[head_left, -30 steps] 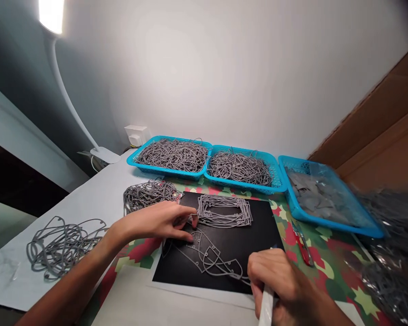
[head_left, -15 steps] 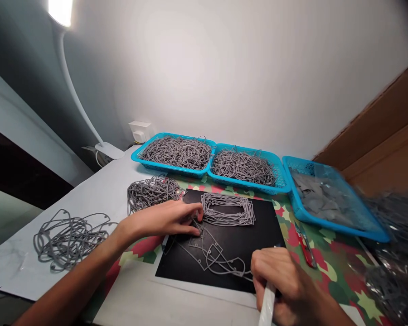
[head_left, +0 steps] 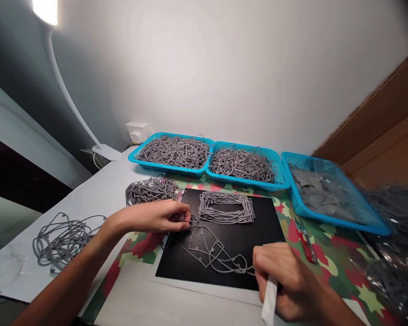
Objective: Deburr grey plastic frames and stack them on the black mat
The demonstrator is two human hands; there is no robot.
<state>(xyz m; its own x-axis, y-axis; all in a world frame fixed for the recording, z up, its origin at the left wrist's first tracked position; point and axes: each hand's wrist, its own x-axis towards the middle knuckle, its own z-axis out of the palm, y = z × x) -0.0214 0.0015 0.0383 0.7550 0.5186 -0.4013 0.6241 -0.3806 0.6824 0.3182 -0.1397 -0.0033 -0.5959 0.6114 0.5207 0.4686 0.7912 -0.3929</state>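
My left hand is pinched at the left edge of a black mat, its fingers closed on a strand of thin grey rubber gasket. Several loose grey gaskets, thin outlines with small eyelets, lie tangled between my two hands. My right hand makes a fist around a white-wrapped handle at the mat's lower right corner; the tool's working end is hidden. Behind them on the mat sits a neat stack of rectangular grey gaskets.
Two blue baskets full of grey gaskets stand along the wall; a third blue basket holds flat grey pieces. Gasket heaps lie at left. A red-handled cutter and plastic bags are at right. A lamp stands back left.
My left hand has moved a little left, away from the stacked gaskets, and the loose gasket beside it shows more of its outline. My right hand keeps its grip on the white-wrapped handle.
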